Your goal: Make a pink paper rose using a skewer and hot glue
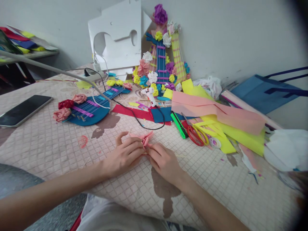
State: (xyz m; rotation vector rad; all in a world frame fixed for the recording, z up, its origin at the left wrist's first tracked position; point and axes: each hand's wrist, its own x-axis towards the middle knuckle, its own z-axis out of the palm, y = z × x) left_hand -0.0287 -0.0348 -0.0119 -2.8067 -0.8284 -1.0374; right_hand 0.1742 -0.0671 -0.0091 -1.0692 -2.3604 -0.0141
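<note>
A pink crepe paper flower point(146, 138), its petals sticking up, is held between my two hands just above the patterned tabletop. My left hand point(127, 152) closes round its left side, the thumb side partly lifted. From the right, my right hand point(163, 160) pinches the base of the flower, and a thin pale strand runs out past the knuckles. Beyond them lies a blue paper guitar point(96, 112) with pink and red paper roses point(65, 104) at its left end. A white glue gun point(149, 95) stands behind the hands, its black cable looping forward.
Red-handled scissors point(195, 134), a green cutter point(178, 125) and a tape roll point(215, 142) lie to the right beside pink crepe paper point(216, 110) and yellow sheets. A phone point(25, 109) is at the left. Flower-covered guitars point(161, 61) and a white foam board point(117, 35) lean on the wall.
</note>
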